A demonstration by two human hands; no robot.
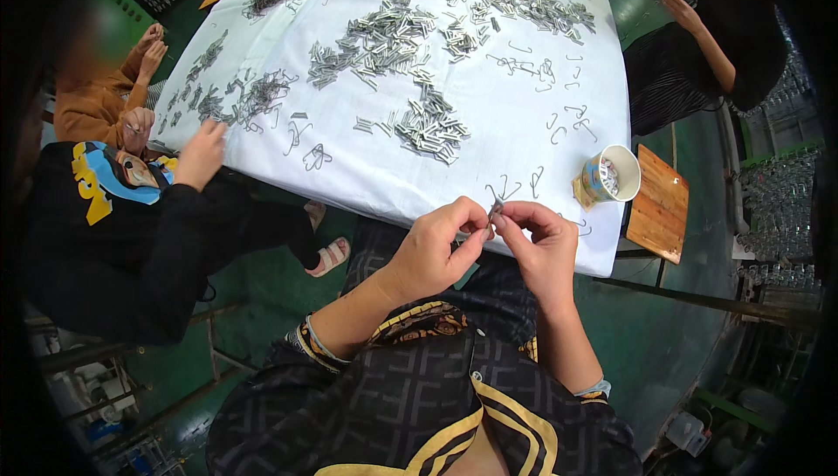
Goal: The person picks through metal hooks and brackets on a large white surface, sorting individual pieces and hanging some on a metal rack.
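Both hands, left hand (434, 244) & right hand (539, 240), are pinching fingers together on a small metal clip (495, 210) over the counter (489, 148) near edge; loose grip could be dropping it onto lap.

Garment: was a black patterned top with yellow trim.
Cuffs: were pushed up, striped black and yellow.
Wrists: each wore a thin band.

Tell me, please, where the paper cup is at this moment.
In the head view, the paper cup stands at the table's near right corner, on the white cloth, beside a small wooden stool and to the right of the person's right hand.
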